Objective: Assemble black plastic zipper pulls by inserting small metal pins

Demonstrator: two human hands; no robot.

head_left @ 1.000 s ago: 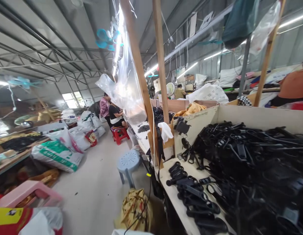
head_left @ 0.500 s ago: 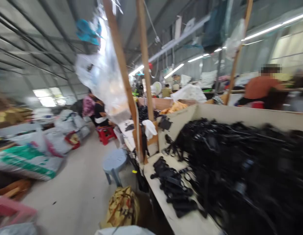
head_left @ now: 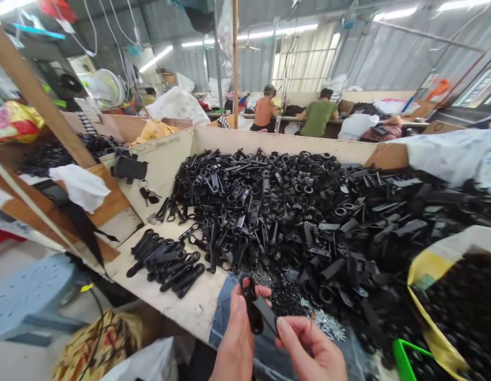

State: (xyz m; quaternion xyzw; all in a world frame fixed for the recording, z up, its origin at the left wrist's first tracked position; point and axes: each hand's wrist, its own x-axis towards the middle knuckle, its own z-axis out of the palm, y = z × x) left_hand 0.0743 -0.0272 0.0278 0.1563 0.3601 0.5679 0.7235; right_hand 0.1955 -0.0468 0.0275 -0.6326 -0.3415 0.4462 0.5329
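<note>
Clip, black, one: left hand, right hand grips both pinching it.

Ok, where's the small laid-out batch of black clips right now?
In the head view the laid-out batch lies on the tabletop's left side, just left of the big black pile and ahead of the left hand.

Walled workbench — heaped black plastic parts; sorted row.
</note>
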